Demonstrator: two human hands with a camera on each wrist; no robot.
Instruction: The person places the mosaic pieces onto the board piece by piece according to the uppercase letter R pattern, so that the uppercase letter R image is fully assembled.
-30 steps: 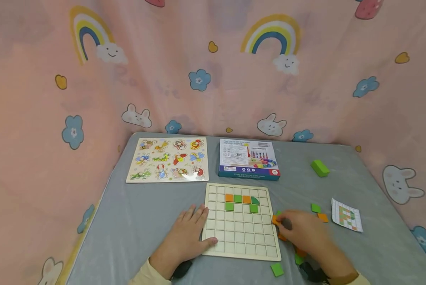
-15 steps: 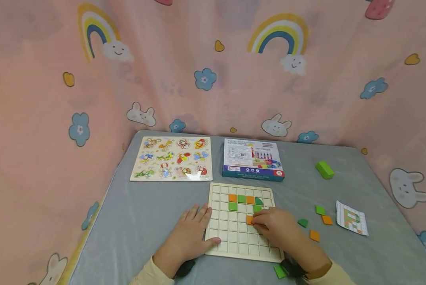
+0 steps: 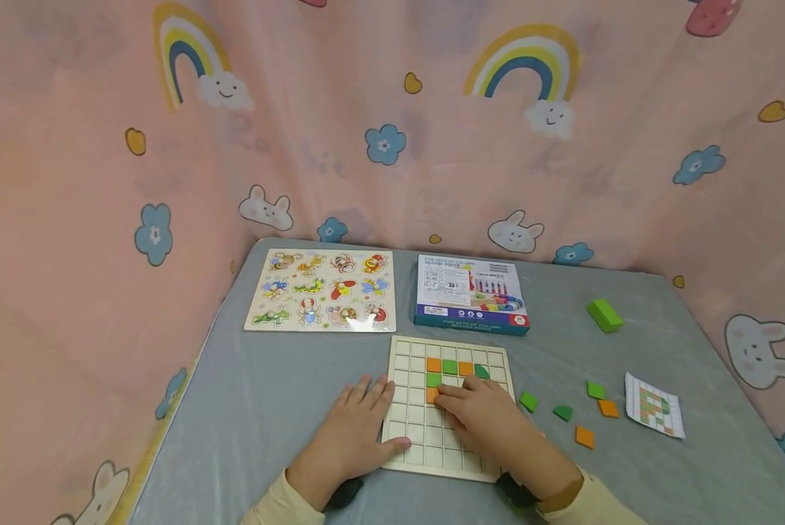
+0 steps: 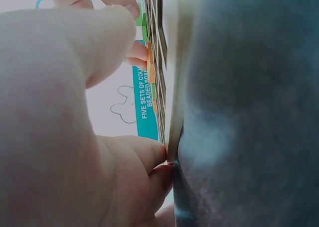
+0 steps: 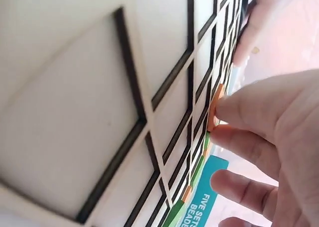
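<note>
Pink curtain (image 3: 326,87) backs a grey tabletop (image 3: 280,379), with an insect puzzle (image 3: 320,290) and a box (image 3: 472,295) along its far edge. Right of the tabletop's centre lies the grid board (image 3: 415,435); its far edge sits close to the box. The left hand (image 3: 349,434) rests with fingers spread on the board's left edge. On the grid the right hand (image 3: 490,419) pinches an orange tile (image 3: 430,395), just nearer than a green tile (image 3: 434,379). Whether it is seated cannot be told; a tilt could leave it riding on a grid rib, and the fingertips could nudge its green neighbour. A low forearm could sweep loose tiles (image 3: 585,437) towards the tabletop's right edge. More room for moving lies left of the board, towards the tabletop's left edge
</note>
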